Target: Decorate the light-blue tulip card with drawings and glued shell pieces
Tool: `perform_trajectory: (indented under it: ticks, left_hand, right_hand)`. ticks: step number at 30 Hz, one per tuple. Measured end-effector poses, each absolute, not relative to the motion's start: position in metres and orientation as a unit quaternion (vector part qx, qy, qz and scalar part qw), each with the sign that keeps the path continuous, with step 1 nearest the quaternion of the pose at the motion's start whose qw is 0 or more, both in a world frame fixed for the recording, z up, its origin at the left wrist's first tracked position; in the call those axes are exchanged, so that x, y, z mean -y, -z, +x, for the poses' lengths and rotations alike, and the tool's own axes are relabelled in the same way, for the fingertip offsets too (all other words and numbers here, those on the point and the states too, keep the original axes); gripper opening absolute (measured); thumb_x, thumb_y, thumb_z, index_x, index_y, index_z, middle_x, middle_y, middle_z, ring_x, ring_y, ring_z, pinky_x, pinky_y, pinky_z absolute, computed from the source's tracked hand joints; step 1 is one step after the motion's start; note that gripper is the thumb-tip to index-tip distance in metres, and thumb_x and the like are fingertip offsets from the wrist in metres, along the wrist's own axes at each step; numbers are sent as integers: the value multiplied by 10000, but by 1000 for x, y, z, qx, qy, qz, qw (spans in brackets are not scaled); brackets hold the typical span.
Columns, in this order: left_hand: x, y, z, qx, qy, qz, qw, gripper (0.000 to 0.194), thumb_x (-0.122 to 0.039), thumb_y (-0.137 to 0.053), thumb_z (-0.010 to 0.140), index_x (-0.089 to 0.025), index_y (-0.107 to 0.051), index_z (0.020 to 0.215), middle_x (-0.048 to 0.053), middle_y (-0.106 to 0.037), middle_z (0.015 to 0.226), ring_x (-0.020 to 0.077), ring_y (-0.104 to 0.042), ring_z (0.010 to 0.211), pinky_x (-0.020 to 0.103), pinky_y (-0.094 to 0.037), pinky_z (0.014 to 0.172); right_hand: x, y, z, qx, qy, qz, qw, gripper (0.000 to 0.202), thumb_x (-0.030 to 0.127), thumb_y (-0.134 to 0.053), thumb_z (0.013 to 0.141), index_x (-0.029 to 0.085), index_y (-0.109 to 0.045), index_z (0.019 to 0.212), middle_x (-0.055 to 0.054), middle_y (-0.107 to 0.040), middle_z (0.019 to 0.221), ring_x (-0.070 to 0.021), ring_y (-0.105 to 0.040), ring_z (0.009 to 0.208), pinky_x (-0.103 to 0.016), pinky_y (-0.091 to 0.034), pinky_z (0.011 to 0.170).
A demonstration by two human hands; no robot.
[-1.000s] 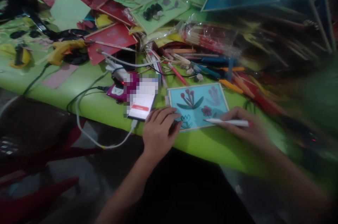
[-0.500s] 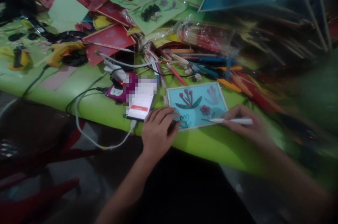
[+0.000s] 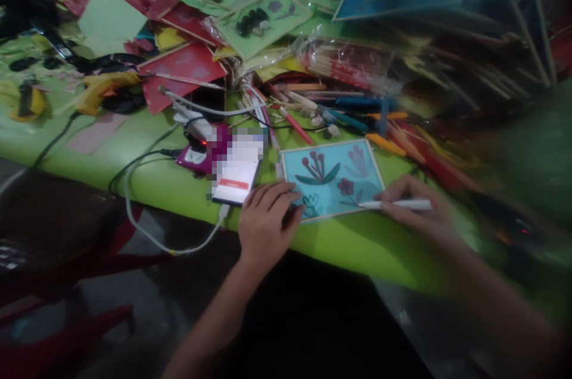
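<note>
A light blue card [image 3: 328,191] with a pale stick border lies at the front of the green table. It bears flower drawings: red blooms with green leaves, a faint pink one and a green outline of a tulip. My right hand [image 3: 417,206] grips a white felt-tip pen [image 3: 404,204] with a red end, its tip at the stem of the lower red flower. Resting at the card's lower left corner, my left hand [image 3: 270,215] lies flat with fingers extended. Just beyond its fingertips is a phone [image 3: 239,167] with a lit, partly pixelated screen.
A purple power adapter [image 3: 196,155] with cables sits left of the phone. Behind the card are loose pens, sticks and a red marker [image 3: 295,126]. Farther back lie a red card [image 3: 183,75], a green framed card [image 3: 277,21] and a yellow glue gun [image 3: 100,90].
The pen tip has shifted slightly right along the flower's stem base. My left hand stays at the card's corner; the whole view has moved a little.
</note>
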State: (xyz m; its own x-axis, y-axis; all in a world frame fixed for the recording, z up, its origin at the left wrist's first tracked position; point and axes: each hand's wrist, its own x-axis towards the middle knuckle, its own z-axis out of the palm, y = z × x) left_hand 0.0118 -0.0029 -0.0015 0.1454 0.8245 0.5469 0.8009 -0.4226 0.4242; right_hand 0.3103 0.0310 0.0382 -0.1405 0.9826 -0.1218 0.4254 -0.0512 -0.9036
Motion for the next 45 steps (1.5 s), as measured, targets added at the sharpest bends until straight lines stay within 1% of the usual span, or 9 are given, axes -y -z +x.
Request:
perform_trajectory:
  ticks: [9,13,21,27,32,35,38,41,45]
  left_hand:
    - [3,2,13,-537,-374,756,12,120,-207,-706,927,-229,-708,1045,43,-787,1151,244,-720,1116,426,-533,988]
    - [3,2,13,-539,-372,755,11,119,-214,-702,932,-231,-706,1050,42,-788,1146,244,-724,1108,428,-535,973]
    - [3,2,12,-542,-367,756,19,125,-222,-697,933,-244,-709,1056,43,-787,1165,248,-721,1134,431,-532,981]
    - [3,2,12,-541,-371,754,14,122,-219,-702,933,-235,-707,1053,41,-787,1159,244,-721,1117,427,-533,967]
    - [3,2,12,-542,-370,755,15,121,-218,-703,932,-231,-710,1052,45,-786,1162,245,-718,1126,432,-531,986]
    - [3,1,12,-539,-371,756,15,113,-217,-701,934,-229,-707,1046,47,-788,1150,242,-721,1119,427,-537,979]
    - [4,0,12,-539,-370,757,17,115,-212,-702,932,-231,-706,1045,48,-788,1151,241,-722,1123,426,-537,982]
    - [3,1,12,-539,-371,756,17,114,-216,-702,930,-238,-706,1042,47,-790,1150,246,-724,1122,430,-537,983]
    - [3,1,12,-538,-372,756,17,114,-214,-700,929,-238,-707,1041,44,-791,1150,246,-728,1116,428,-539,975]
  right_hand:
    - [-31,-41,304,631,-431,-569,304,341,541,-814,781,228,-679,767,-16,-645,687,-143,-533,564,-275,-399,502]
    - [-32,-40,302,642,-424,-564,300,378,582,-801,787,227,-674,763,-8,-611,658,-133,-502,543,-271,-381,487]
    - [-32,-41,305,635,-423,-577,293,381,579,-799,772,224,-660,771,-26,-669,730,-144,-533,584,-271,-388,501]
    - [-32,-41,303,634,-416,-589,279,416,628,-793,763,231,-670,767,-11,-611,670,-143,-500,560,-280,-386,501]
    - [-32,-39,304,634,-419,-589,276,380,581,-805,772,228,-665,775,-7,-617,681,-140,-509,564,-276,-390,505]
    - [-31,-41,304,619,-433,-589,288,332,523,-816,772,229,-662,773,-10,-658,720,-148,-543,598,-278,-415,534]
    - [-28,-45,304,593,-439,-601,308,295,472,-828,764,232,-656,778,-29,-727,833,-180,-624,705,-294,-462,607]
    - [-28,-46,305,581,-442,-610,307,310,487,-826,755,233,-651,782,-50,-751,885,-213,-662,769,-308,-480,622]
    - [-30,-43,307,601,-438,-599,297,346,531,-820,751,231,-649,776,-49,-735,843,-200,-639,715,-299,-460,577]
